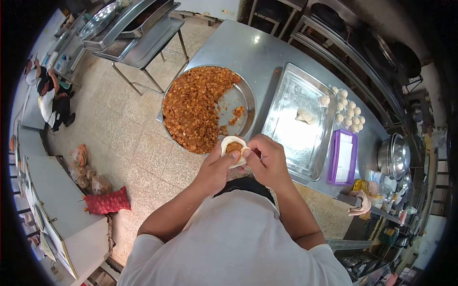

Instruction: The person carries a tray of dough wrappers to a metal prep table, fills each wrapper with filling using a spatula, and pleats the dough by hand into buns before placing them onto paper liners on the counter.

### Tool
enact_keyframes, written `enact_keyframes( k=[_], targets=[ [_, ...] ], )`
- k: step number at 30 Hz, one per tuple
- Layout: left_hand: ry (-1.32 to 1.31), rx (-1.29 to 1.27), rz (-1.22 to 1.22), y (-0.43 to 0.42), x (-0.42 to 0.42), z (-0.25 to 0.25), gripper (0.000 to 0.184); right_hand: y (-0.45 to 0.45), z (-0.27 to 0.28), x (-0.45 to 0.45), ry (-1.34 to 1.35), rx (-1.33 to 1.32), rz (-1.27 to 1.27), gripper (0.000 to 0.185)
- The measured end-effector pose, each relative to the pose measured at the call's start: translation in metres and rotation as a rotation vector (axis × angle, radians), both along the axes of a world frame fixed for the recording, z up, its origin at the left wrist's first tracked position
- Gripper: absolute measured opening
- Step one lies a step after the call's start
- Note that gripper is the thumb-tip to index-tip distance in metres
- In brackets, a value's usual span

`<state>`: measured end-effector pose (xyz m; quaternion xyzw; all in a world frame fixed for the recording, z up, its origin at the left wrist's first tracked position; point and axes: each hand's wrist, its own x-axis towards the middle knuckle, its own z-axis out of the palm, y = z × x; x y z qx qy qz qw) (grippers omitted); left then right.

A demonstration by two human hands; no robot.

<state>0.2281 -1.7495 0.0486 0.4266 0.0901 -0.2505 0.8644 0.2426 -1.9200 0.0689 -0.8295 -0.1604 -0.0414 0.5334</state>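
Observation:
A round dough wrapper with brown chopped filling in its middle is held up in front of my chest. My left hand cups it from the left, thumb resting on the filling. With thumb and fingers, my right hand pinches the wrapper's right edge. Just beyond lies a wide round metal pan heaped with the same reddish-brown filling. To the right, a rectangular metal tray carries a flattened dough piece and a small dough ball.
Several dough balls sit right of the tray on the steel table, beside a purple-rimmed container, metal bowls and an oil bottle. A red mesh sack lies on the floor. Another person is far left.

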Motion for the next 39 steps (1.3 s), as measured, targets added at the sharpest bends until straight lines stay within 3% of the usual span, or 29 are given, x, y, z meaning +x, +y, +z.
enact_keyframes(
  k=[4, 7, 9, 15, 17, 20, 21, 23, 26, 28, 31, 37, 39],
  targets=[
    [-0.097, 0.12, -0.111, 0.004, 0.004, 0.002, 0.031, 0.001, 0.006, -0.003, -0.077, -0.042, 0.019, 0.006],
    [-0.124, 0.176, -0.18, 0.007, 0.008, 0.005, 0.03, 0.007, 0.014, -0.006, 0.032, 0.118, -0.101, 0.007],
    [-0.13, 0.208, -0.249, 0.009, 0.011, 0.006, 0.03, 0.001, 0.004, -0.003, -0.027, -0.052, -0.034, 0.007],
    [-0.178, 0.328, -0.3, 0.012, 0.017, 0.013, 0.029, 0.002, 0.006, -0.009, -0.036, -0.031, -0.059, 0.007],
    [-0.214, 0.42, -0.427, 0.016, 0.021, 0.01, 0.034, 0.003, 0.006, -0.007, -0.034, -0.061, -0.032, 0.006],
    [-0.14, 0.336, -0.5, 0.022, 0.024, 0.009, 0.034, -0.001, -0.002, -0.006, -0.071, -0.106, 0.005, 0.007],
    [-0.141, 0.336, -0.501, 0.023, 0.024, 0.003, 0.034, -0.001, -0.003, -0.006, -0.107, -0.121, 0.022, 0.008],
    [-0.062, 0.045, -0.403, 0.024, 0.019, -0.011, 0.045, -0.001, -0.001, -0.007, -0.108, -0.094, 0.008, 0.009],
    [0.021, -0.011, -0.264, 0.007, 0.012, -0.011, 0.061, 0.003, 0.012, -0.009, -0.028, -0.077, 0.019, 0.009],
    [-0.021, 0.019, -0.318, 0.008, 0.015, -0.022, 0.064, 0.003, 0.01, -0.008, 0.047, -0.086, 0.047, 0.009],
    [-0.063, 0.074, -0.33, 0.006, 0.018, -0.025, 0.066, -0.001, -0.001, -0.007, -0.136, -0.115, 0.049, 0.011],
    [-0.094, 0.266, -0.257, 0.0, 0.018, -0.022, 0.064, 0.002, 0.013, -0.009, 0.102, -0.029, 0.009, 0.011],
    [-0.099, 0.307, -0.302, 0.0, 0.02, -0.021, 0.063, -0.002, 0.0, -0.005, -0.079, -0.087, 0.046, 0.01]
  ],
)
